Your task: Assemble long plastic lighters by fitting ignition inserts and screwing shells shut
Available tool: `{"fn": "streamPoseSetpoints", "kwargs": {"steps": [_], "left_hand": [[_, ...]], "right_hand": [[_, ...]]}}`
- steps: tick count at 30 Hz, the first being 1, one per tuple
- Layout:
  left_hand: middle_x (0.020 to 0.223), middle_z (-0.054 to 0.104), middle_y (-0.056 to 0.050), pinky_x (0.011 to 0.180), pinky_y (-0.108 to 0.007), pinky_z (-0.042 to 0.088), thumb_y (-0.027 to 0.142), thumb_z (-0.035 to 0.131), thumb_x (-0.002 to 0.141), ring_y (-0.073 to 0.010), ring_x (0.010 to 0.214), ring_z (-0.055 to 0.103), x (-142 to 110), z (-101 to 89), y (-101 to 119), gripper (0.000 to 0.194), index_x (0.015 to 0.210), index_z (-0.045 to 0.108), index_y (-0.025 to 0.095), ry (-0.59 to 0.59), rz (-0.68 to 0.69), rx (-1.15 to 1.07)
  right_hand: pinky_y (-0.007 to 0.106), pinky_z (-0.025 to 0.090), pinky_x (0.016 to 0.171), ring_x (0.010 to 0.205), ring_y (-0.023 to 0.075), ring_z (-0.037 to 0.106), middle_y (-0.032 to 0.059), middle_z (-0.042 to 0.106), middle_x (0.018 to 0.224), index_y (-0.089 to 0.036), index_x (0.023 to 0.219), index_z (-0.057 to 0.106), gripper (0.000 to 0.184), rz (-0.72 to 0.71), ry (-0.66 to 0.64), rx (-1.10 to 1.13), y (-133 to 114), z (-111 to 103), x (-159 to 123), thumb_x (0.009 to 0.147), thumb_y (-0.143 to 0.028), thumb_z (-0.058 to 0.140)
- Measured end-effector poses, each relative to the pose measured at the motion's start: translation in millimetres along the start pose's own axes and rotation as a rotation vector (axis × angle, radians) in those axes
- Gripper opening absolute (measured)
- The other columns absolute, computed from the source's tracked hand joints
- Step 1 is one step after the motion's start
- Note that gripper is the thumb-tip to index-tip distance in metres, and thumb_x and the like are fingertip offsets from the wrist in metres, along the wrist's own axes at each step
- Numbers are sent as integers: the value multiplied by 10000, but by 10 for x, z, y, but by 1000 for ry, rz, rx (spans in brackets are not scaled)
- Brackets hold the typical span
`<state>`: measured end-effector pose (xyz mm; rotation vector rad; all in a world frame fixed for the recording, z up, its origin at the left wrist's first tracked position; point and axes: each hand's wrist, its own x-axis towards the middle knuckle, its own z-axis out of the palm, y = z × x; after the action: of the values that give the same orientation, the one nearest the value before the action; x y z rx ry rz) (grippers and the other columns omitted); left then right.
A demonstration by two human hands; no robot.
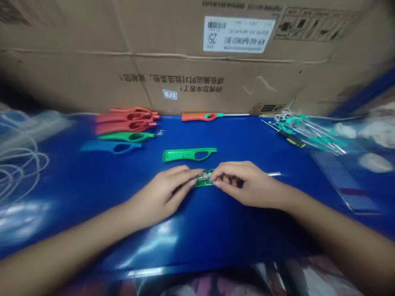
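Observation:
A green lighter casing half (202, 183) with small metal and clear parts in it lies low over the blue table, between my two hands. My left hand (168, 191) is closed, thumb and fingers pinching its left end. From the right, my right hand (247, 183) pinches at the parts in the casing, covering much of it. A thin metal tube (274, 174) sticks out beyond my right hand. Just behind lies another green casing half (189, 154), its hollow side up. Farther back rests an assembled orange lighter (200, 116) with a long metal nozzle.
Red casings (125, 125), a green casing (128, 136) and a blue casing (112, 146) lie at the back left. Metal tubes with teal parts (314, 131) and a screwdriver (291, 138) sit back right. A cardboard box (173, 37) walls the back; coiled tubing (21, 164) is left.

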<state>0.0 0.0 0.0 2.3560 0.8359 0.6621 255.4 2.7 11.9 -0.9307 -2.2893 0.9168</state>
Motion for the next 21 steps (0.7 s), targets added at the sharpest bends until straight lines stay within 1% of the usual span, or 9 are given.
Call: {"fn": "streamPoseSetpoints", "kwargs": {"steps": [8,11,14,18,21], "left_hand": [[1042,652,-30,815,-212,490,144,490,1027,-113,912,622,9,-33,44,369,1382,572,202,-5,-6,0],[1037,651,-30,812,-215,486,154,479,1032,-113,906,618,10,-34,42,361,1376,579,198,0,-17,-17],[1020,656,-22,810,-218,479,181,458,1044,-114,898,613,14,-48,45,344,1359,596,201,14,-56,-44],[1004,666,1,834,-225,466,231,431,1063,-114,904,616,20,-68,52,321,1316,629,242,25,-149,-91],[988,668,8,831,-230,465,259,424,1069,-118,897,617,19,-64,49,321,1317,627,259,19,-161,-128]], "right_hand": [[171,414,541,595,57,522,-14,621,749,-148,1003,694,130,38,-3,17,-23,-18,1,944,-181,583],[169,408,527,582,58,514,-19,608,725,-148,978,689,117,78,5,40,-20,-22,9,934,-184,587],[173,393,503,567,62,493,-16,600,712,-151,930,683,115,142,10,77,-15,-30,20,931,-213,586],[183,370,484,561,70,475,-10,596,703,-158,908,684,143,206,12,148,-1,-31,27,930,-269,596],[193,365,488,559,76,466,-10,581,688,-156,910,680,168,243,18,212,15,-18,30,927,-301,598]]}}
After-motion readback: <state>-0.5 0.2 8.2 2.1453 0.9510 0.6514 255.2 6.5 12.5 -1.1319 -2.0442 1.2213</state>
